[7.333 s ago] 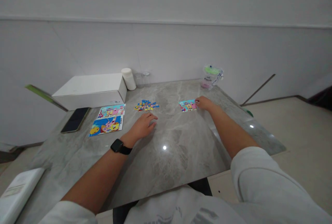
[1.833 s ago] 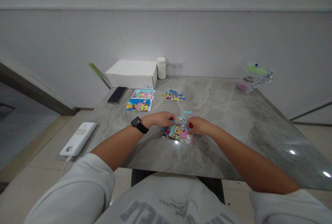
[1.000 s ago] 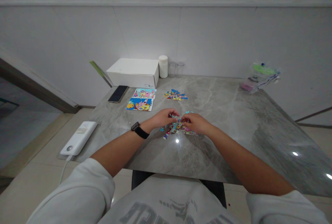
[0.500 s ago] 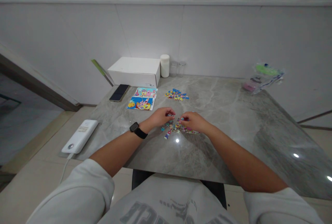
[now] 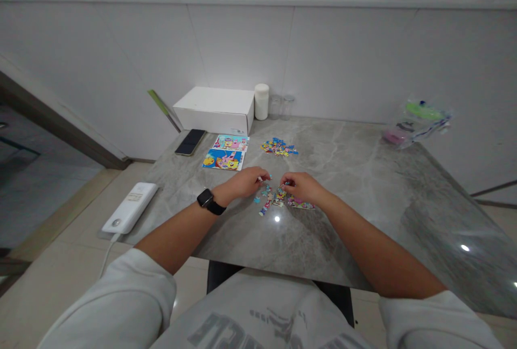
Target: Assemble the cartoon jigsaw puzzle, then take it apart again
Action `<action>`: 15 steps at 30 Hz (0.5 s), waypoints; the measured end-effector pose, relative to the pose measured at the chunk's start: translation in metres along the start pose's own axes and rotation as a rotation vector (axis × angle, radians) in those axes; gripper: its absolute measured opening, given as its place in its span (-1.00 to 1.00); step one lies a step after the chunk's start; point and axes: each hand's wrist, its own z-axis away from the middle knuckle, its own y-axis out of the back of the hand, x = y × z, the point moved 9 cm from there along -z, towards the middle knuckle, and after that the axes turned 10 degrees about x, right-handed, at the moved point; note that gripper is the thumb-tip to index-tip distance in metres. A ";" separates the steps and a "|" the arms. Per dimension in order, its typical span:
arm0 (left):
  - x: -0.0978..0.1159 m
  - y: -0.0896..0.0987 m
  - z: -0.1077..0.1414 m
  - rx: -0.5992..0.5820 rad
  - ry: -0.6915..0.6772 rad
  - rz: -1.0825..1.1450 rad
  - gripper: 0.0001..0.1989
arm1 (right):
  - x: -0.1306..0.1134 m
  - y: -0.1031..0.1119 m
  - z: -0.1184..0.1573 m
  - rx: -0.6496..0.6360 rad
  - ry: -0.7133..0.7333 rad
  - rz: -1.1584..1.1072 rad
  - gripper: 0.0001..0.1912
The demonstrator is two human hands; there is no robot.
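Small colourful puzzle pieces [image 5: 278,196] lie on the grey marbled table [image 5: 242,236] between and below my hands, some of them joined. My left hand [image 5: 251,181] is at their upper left, fingers bent together around a small light-blue piece. At their upper right, my right hand [image 5: 301,186] pinches a small puzzle piece that its fingers partly cover. Farther back lies a second pile of blue and yellow pieces [image 5: 279,147]. Two cartoon picture cards [image 5: 223,160] rest to the left of that pile.
A black phone [image 5: 190,142], white box [image 5: 216,109], white bottle [image 5: 262,102] and two clear glasses [image 5: 288,106] stand or lie toward the back. A white power bank [image 5: 131,208] with a cable is at the left edge, a plastic bag [image 5: 418,123] at the back right.
The view has shifted slightly, so the table's things appear a little farther right. My left hand has drawn slightly away from my right hand, widening the gap over the pieces.
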 end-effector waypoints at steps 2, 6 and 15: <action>-0.003 0.003 0.001 0.023 0.015 -0.008 -0.68 | -0.001 0.003 -0.001 0.032 0.026 0.007 -0.88; -0.002 0.003 0.000 0.086 0.075 0.101 -0.79 | 0.001 0.003 -0.004 0.083 0.003 -0.121 -0.89; 0.011 0.002 -0.006 0.158 0.142 0.325 -0.79 | 0.012 -0.001 -0.013 0.140 -0.086 -0.525 -0.83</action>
